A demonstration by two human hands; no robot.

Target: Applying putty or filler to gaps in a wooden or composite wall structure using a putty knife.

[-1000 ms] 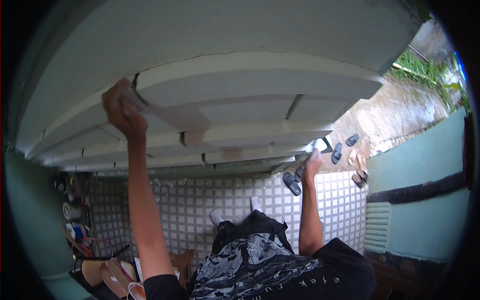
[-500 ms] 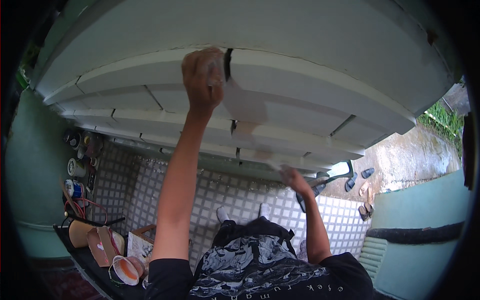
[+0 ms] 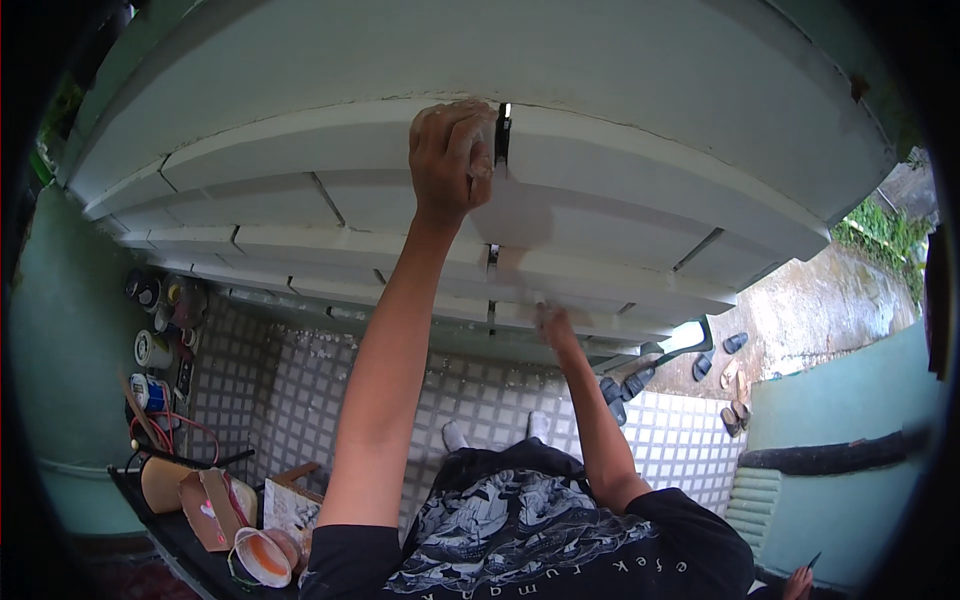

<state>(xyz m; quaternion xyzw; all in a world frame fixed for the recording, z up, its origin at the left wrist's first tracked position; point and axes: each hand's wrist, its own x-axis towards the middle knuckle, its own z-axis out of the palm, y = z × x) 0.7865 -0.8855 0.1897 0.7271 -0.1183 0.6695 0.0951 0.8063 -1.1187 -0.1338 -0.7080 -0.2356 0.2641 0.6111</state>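
the white block wall (image 3: pixel 300 130) fills the upper half, from nine to three o'clock. below it lies the tiled floor (image 3: pixel 300 400). the left hand (image 3: pixel 450 160), at twelve o'clock, has its grip closed on a small tool (image 3: pixel 482 160) pressed beside a dark vertical joint (image 3: pixel 503 135). the right hand (image 3: pixel 553 325), near centre, touches a lower block (image 3: pixel 600 275); i cannot tell whether its grip is open. sandals (image 3: pixel 735 343) lie at three o'clock.

block wall (image 3: pixel 640 215) | white, stacked courses | open vertical joint (image 3: pixel 503 135) (light shows through)
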